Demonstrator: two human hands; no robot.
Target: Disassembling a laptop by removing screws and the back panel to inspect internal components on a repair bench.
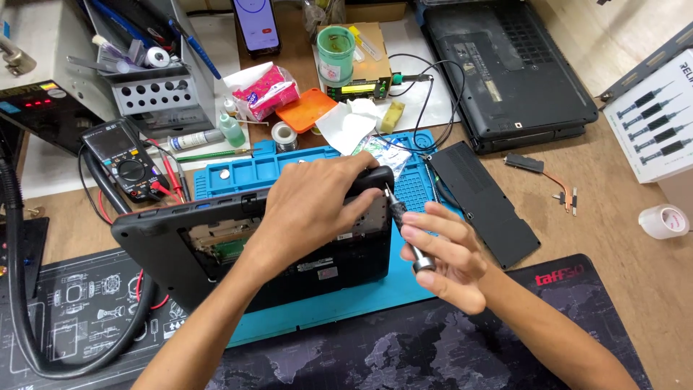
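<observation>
Both hands meet at the laptop base (216, 238) (left (310, 209) gripping, right (444, 256) screwdriving).

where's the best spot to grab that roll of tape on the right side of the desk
Take the tape roll across its outer rim, coming straight down from above. It lies flat on the bare wooden desk with its hole facing up and nothing crowding it, so fingers can pinch opposite sides or hook into the hole.

The left hand (314, 209) covers the middle of the tilted laptop base (180, 253), hiding what lies beneath it. Behind that base, the blue mat (253, 170) is partly hidden. A second laptop (505, 72) beyond the mat is cut off by the top edge.
</observation>
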